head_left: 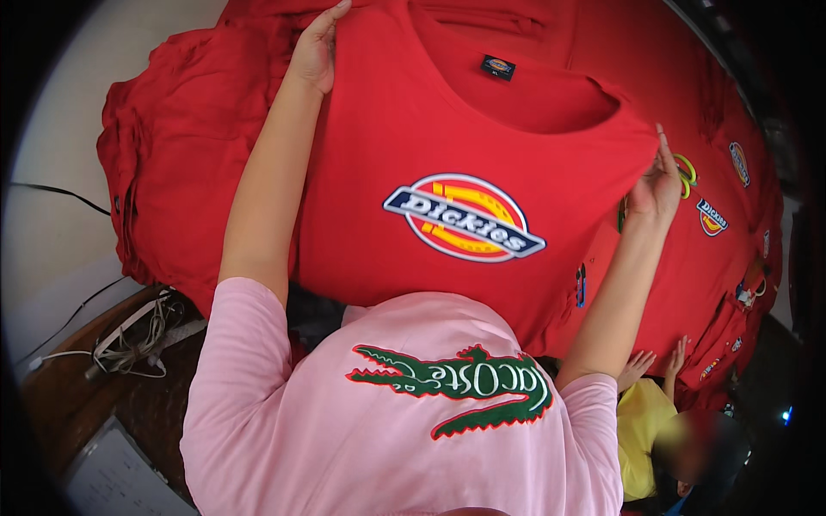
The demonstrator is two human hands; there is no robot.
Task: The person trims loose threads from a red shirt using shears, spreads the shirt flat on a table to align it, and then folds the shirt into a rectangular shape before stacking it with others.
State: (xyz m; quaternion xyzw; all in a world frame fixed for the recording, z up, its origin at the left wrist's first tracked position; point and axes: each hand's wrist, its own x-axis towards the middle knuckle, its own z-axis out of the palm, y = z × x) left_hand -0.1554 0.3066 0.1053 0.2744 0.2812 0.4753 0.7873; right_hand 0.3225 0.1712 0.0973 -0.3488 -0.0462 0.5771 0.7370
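A red T-shirt is spread out in front of me, its round neckline facing up and away. It carries a printed oval emblem on the chest and a small dark label inside the collar. My left hand pinches the shirt at one shoulder, with the fingers partly hidden behind the fabric. At the other shoulder my right hand grips the cloth, a little lower and nearer to me. Just beyond that hand shows the yellow-green handle of what looks like scissors, lying on more red shirts.
Piled red garments lie at the left, and more red shirts cover the right side. A small blue object rests on them. Tangled cables and a paper sheet are lower left. A person in yellow has hands on the shirts.
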